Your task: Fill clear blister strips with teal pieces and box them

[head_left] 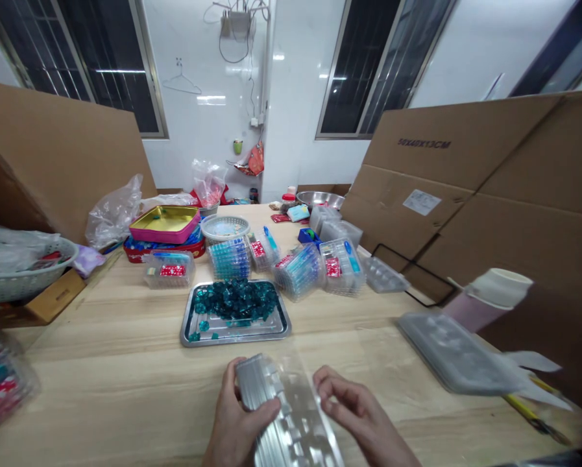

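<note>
My left hand [244, 415] is wrapped round a stack of clear plastic blister trays [266, 402] at the bottom centre, thumb on top. At the stack's right side, my right hand [351, 412] pinches the edge of a clear tray [315, 421] that stands apart from the others. Just beyond both hands lies a metal tray [237, 334] with a heap of teal, glossy small pieces [237, 299] in it; a few lie loose at its left end.
Filled clear packs [300, 272] with blue and red contents stand behind the metal tray. A pink tin [164, 225] and a white basket [225, 227] are further back. On the right lie more plastic trays [459, 353], a cup [490, 298] and a yellow-handled tool [534, 415]. Cardboard [524, 227] walls both sides.
</note>
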Demonstrator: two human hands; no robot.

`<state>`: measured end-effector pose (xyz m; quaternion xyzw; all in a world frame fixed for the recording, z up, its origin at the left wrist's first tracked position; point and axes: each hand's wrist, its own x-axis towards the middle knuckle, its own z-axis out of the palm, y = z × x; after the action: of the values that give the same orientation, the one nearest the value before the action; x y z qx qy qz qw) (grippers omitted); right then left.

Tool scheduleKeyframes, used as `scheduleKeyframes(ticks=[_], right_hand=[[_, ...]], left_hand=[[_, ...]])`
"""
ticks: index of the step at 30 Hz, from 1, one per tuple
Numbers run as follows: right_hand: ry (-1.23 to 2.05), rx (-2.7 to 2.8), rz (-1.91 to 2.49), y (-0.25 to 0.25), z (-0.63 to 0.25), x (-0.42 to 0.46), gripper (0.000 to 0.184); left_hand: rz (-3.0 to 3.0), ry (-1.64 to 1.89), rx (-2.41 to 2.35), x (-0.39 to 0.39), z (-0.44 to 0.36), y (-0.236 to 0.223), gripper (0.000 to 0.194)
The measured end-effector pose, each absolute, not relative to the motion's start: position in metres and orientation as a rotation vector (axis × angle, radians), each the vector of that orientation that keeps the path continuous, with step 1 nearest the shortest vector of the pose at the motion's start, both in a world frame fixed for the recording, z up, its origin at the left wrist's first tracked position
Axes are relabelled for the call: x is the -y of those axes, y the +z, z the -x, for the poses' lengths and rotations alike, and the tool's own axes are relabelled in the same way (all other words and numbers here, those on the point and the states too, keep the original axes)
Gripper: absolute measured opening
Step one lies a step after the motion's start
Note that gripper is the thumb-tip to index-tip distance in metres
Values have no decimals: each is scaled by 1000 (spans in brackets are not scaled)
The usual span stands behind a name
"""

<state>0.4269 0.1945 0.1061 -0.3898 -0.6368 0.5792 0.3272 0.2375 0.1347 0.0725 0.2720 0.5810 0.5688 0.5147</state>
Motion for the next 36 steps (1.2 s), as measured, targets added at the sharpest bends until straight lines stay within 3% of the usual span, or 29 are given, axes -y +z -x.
scheduleKeyframes(ticks=[7, 13, 17, 29, 36], right_hand=[[883, 2012, 1283, 120, -452, -227, 22], [1498, 1882, 919, 114, -401, -204, 28], [1710, 1728, 833, 110, -386, -198, 28], [1812, 1692, 762, 112, -386, -201, 26], [1675, 1720, 852, 115, -391, -200, 26]], left_hand=[[-645, 1327, -1432, -132, -238, 72, 85], [-763, 1323, -1405, -132, -243, 73, 86], [-780, 1322, -1382, -132, -244, 70, 86], [-800, 1354, -1365, -131, -243, 66, 87], [-769, 1376, -1431, -131, -237, 71, 79]])
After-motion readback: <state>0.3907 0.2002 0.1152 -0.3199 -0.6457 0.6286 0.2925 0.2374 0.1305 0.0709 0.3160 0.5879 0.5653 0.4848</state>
